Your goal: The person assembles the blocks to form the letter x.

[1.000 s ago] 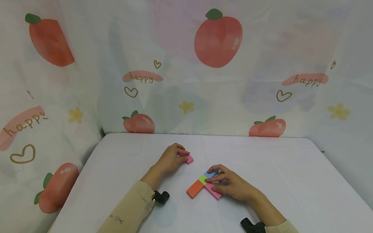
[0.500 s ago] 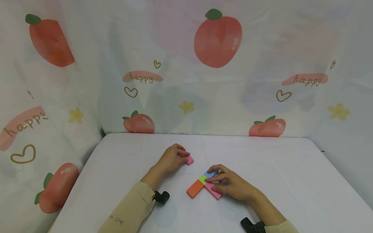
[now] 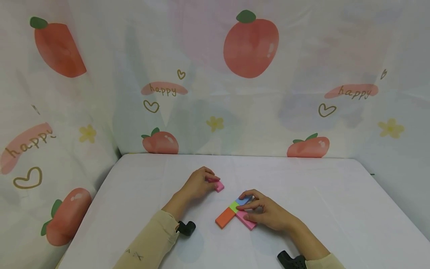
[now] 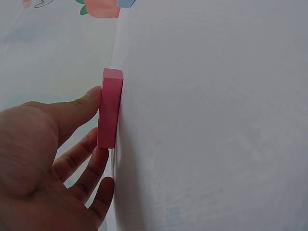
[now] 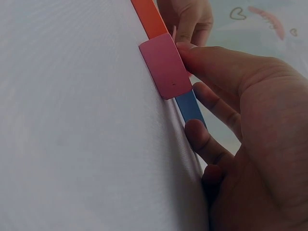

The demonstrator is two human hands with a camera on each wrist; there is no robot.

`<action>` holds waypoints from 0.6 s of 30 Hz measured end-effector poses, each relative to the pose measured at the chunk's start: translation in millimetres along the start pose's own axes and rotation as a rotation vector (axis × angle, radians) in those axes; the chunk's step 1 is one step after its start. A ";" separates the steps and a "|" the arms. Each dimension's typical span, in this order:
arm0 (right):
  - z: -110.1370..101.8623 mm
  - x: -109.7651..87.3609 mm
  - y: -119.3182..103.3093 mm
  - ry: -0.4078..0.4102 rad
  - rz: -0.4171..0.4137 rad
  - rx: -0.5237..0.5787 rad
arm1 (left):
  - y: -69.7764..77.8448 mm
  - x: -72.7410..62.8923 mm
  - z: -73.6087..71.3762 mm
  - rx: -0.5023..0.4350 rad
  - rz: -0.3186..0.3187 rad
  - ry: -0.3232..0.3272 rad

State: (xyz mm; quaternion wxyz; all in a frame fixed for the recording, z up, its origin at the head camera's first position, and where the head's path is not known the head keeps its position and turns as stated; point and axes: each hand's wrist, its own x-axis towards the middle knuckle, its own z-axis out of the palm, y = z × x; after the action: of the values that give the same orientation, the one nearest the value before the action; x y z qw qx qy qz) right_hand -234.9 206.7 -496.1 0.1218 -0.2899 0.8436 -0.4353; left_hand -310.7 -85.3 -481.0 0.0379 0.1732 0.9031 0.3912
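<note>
In the head view my left hand pinches a pink block between thumb and fingers, close over the table. The left wrist view shows that block's long side, with the thumb at its upper half. To the right, an orange block, a small green block and a blue block lie in a slanting row. A second pink block juts from the row toward me. My right hand rests on this group, its thumb on the second pink block and its fingers spread over the green and blue ones.
A white-covered table lies under everything, its far edge against a fruit-printed cloth backdrop. Black wrist cameras sit at both sleeves. The cloth also hangs along the left side.
My left hand and its pink block have shifted slightly right and nearer to me, a little closer to the row of blocks. My right hand and the grouped blocks have stayed in place.
</note>
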 end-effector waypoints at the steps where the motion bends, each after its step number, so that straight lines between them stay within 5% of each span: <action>1: -0.1 0.0 0.0 0.000 -0.001 0.000 | 0.2 -0.1 0.0 -0.001 0.001 -0.002; 18: -0.6 -1.4 -1.5 0.002 0.000 0.014 | 2.1 -3.3 0.7 -0.009 0.019 -0.003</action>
State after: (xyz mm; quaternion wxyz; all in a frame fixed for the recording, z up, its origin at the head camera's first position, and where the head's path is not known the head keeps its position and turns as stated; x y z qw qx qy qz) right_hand -233.5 207.2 -494.6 0.1230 -0.2887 0.8405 -0.4417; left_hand -306.9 -84.6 -480.2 0.0364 0.1821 0.8996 0.3953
